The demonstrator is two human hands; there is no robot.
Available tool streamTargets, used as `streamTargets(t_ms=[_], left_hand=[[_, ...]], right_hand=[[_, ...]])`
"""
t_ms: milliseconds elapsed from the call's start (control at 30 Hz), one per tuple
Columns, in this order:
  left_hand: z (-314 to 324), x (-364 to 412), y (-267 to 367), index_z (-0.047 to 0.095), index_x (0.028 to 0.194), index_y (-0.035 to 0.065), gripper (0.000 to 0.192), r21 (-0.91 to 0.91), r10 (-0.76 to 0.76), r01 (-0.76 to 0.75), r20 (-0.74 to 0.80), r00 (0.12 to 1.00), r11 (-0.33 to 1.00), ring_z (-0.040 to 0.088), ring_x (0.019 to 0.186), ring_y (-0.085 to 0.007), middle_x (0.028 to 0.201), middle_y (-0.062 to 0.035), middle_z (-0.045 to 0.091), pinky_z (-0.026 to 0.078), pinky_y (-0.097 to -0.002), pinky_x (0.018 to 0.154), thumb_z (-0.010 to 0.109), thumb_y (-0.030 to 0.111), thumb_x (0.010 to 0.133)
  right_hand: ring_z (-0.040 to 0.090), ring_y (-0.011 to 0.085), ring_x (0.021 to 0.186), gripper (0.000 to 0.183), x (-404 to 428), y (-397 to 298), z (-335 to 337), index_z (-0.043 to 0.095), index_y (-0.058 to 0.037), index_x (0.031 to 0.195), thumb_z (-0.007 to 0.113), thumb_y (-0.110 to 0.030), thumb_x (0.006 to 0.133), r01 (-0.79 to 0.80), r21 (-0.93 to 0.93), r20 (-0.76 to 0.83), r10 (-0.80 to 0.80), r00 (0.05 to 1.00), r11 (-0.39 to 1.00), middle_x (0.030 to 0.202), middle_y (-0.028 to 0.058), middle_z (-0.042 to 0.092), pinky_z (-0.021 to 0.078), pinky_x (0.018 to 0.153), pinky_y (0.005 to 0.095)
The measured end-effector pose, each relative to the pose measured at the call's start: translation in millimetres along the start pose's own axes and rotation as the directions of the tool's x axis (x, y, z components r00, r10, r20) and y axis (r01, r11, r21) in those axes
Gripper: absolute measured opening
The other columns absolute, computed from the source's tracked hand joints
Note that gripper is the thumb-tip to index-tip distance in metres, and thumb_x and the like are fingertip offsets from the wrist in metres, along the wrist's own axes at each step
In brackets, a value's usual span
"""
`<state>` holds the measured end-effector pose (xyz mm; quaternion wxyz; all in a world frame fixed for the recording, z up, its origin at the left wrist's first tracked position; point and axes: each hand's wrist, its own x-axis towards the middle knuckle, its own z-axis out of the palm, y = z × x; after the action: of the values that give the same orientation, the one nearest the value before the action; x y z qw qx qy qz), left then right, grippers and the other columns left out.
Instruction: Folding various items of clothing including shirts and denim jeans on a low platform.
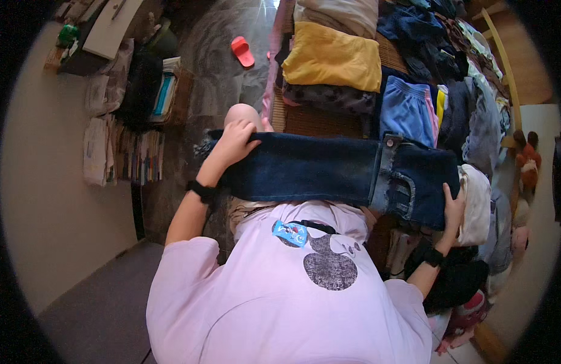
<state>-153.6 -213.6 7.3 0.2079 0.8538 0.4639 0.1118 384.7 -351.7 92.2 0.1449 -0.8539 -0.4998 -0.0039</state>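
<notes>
A pair of dark blue denim jeans (303,168) lies stretched sideways across my lap, folded lengthwise, with its frayed leg hem at the left and its waist part at the right. My left hand (235,139) grips the upper edge of the leg near the hem. At the other end, my right hand (453,207) holds the jeans by their right edge, fingers on top of the denim. Beyond them lie a folded yellow cloth (332,57), a dark patterned folded garment (330,98) and light blue shorts (407,107). A white folded cloth (475,204) is beside my right hand.
Heaped clothes (412,22) cover the far right, along a wooden rail (503,59). A pink-red slipper (242,52) lies on the grey floor. Books (141,154) and a crate of papers (171,91) stand at the left. A plush toy (529,161) is at the right wall.
</notes>
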Motion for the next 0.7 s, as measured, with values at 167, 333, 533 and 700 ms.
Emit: streamTargets(t_ms=[167,333,533,700], left_hand=[[5,20,7,0.05,0.084,0.0011,0.027,-0.031,0.005,-0.008,-0.085,0.996,0.999,0.054,0.076,-0.0343,0.081,-0.0161,0.055,0.043,-0.0423,0.068,0.065,0.02,0.072],[-12,0,3,0.055,0.07,-0.0008,0.042,0.083,-0.068,0.075,-0.075,0.995,0.994,0.053,0.082,-0.0329,0.085,-0.0169,0.056,0.043,-0.0403,0.072,0.065,0.04,0.071],[-46,-59,-38,0.066,0.083,-0.0008,0.055,0.087,-0.425,0.42,0.054,0.904,0.903,0.055,0.089,-0.0294,0.095,-0.0167,0.059,0.043,-0.0368,0.08,0.056,0.052,0.074],[-50,-91,-38,0.059,0.089,-0.0005,0.035,-0.489,-0.554,0.61,0.274,0.786,0.624,0.054,0.075,-0.0201,0.081,-0.0131,0.058,0.043,-0.0315,0.071,0.062,0.032,0.077]], right_hand=[[0.037,0.034,0.12,0.059,2,13,28,0.043,0.002,0.123,0.059,-0.034,0.079,-0.226,-0.017,0.34,0.219,0.915,0.974,0.128,0.0227,0.039,0.0282,0.099,0.0357],[0.029,0.0378,0.123,0.066,-13,-2,37,0.032,-0.0026,0.131,0.059,-0.033,0.079,0.02,-0.169,0.132,0.003,0.991,0.985,0.133,0.0243,0.03,0.023,0.102,0.0408],[0.022,0.0397,0.125,0.06,-38,-103,34,0.035,-0.0065,0.129,0.061,-0.025,0.077,0.345,0.121,0.321,-0.366,0.874,0.931,0.135,0.0239,0.024,0.018,0.103,0.045],[0.036,0.037,0.118,0.06,-51,-207,43,0.035,-0.0029,0.128,0.061,-0.02,0.077,0.428,0.556,0.502,-0.698,0.51,0.712,0.128,0.0242,0.035,0.0292,0.099,0.0387]])
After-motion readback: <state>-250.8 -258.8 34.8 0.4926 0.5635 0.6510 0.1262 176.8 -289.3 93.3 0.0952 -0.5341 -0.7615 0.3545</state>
